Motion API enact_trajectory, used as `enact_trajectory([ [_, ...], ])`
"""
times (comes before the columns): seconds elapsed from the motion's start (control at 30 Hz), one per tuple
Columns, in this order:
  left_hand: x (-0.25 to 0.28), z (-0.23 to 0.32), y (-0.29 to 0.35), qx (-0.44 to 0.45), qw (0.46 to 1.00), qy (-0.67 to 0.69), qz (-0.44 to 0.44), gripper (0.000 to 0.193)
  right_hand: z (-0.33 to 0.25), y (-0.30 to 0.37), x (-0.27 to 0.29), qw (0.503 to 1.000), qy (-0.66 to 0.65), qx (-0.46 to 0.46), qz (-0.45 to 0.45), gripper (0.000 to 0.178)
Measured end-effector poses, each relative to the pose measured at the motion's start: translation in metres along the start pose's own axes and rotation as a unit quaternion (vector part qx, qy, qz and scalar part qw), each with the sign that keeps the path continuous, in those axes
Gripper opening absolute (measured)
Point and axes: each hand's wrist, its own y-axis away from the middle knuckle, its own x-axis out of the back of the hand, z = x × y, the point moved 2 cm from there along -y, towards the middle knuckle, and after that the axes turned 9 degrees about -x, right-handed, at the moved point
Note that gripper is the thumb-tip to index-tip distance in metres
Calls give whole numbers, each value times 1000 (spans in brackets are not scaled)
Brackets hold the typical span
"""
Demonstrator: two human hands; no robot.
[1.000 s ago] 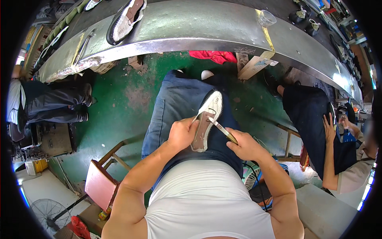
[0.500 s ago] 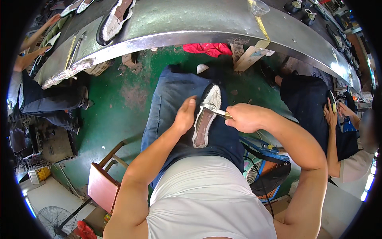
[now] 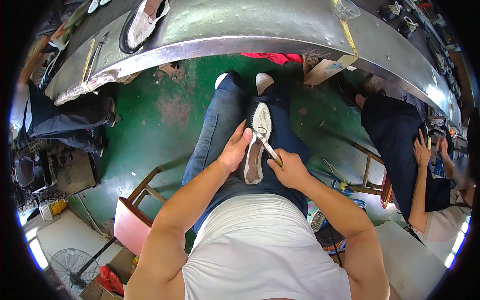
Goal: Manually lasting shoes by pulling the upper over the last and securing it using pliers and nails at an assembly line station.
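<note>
An unfinished shoe (image 3: 261,121) lies along my lap, its toe pointing away from me. Its toe part is white with a dark stitched rim, and a brown strip shows toward the heel. My left hand (image 3: 234,151) is closed on the shoe's left side, thumb on top. In my right hand (image 3: 291,169) is a slim metal hand tool (image 3: 266,145) with a yellowish handle end. The tool's tip meets the middle of the shoe close to my left thumb. Its exact kind is too small to make out.
A metal-topped bench (image 3: 260,27) curves across the front, bearing another white shoe piece (image 3: 144,29) and a clear cup (image 3: 346,9). A pink-seated stool (image 3: 132,225) stands at my left, a fan (image 3: 75,270) behind it. Co-workers sit on both sides. Red cloth (image 3: 272,58) lies beneath the bench.
My right hand has drawn closer to my body, and its elbow has come down and inward. The tool now slants more steeply along the shoe. Both of my feet now show.
</note>
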Motion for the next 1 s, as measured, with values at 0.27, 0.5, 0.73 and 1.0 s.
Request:
enact_trajectory([
  [0.27,-22,5,1,20,998,15,52,75,5,-1,2,913,-294,-198,-200,25],
  [0.5,-32,17,-8,54,995,-78,42,62,61,-1,7,734,-529,-228,-360,31],
  [0.73,-38,22,-21,90,958,-257,91,55,27,-9,71,910,-228,-214,-271,45],
  [1.0,-37,35,-21,116,953,-273,53,57,-6,-47,63,994,45,-3,-100,47],
])
